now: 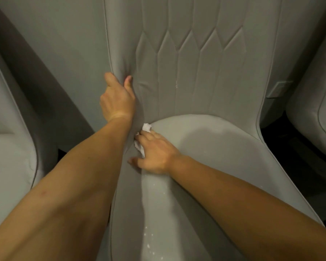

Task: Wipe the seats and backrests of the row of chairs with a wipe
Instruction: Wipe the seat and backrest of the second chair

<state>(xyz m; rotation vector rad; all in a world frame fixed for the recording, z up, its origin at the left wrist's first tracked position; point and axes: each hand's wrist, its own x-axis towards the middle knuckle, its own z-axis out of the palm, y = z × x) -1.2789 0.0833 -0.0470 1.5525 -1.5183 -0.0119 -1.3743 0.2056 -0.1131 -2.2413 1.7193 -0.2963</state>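
A grey upholstered chair fills the view, its quilted backrest (196, 63) upright and its seat cushion (215, 157) below. My left hand (118, 98) grips the left side bolster of the backrest, thumb and fingers curled around its edge. My right hand (154, 153) presses a crumpled white wipe (146, 127) into the left rear corner of the seat, where cushion meets bolster. Most of the wipe is hidden under my fingers. Small white specks dot the seat front.
A neighbouring grey chair (8, 157) stands at the left, another (316, 117) at the right. Dark gaps of floor (299, 166) separate them. A darker grey panel (36, 76) runs diagonally behind the left chair.
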